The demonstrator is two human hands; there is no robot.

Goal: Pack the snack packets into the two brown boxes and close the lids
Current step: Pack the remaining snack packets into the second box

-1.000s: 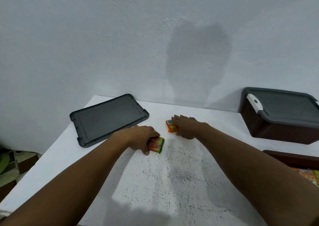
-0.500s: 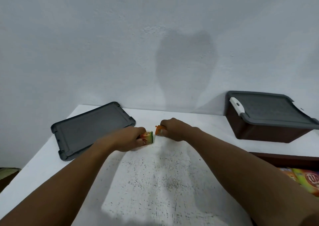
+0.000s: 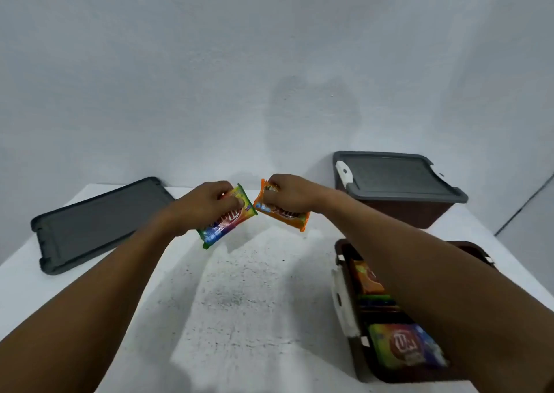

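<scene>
While both arms reach forward over the white counter [image 3: 245, 296], each hand keeps a closed grip on one snack packet, and both packets are raised clear of the surface, with their shadows falling on the counter below. The left hand [image 3: 207, 205] pinches the far upper edge of a multicoloured packet [image 3: 229, 217], which hangs tilted with its green lower corner toward the near left. The right hand [image 3: 289, 193] is closed on the top of an orange packet [image 3: 284, 214], which slopes down toward the right. The two packets are just beside each other at mid-counter, their upper corners close but apart. On the near right stands an open brown box [image 3: 349, 311] with a white latch on its left wall; further packets lie inside it, orange at the far end, dark green in the middle and a multicoloured one at the near end, partly hidden by the right forearm. On the far right, against the pale wall [image 3: 209, 77], a second brown box [image 3: 398, 212] carries a grey lid [image 3: 395, 176] already in place. A loose grey lid [image 3: 96, 223] lies flat on the far left of the counter, well apart from the open box.
</scene>
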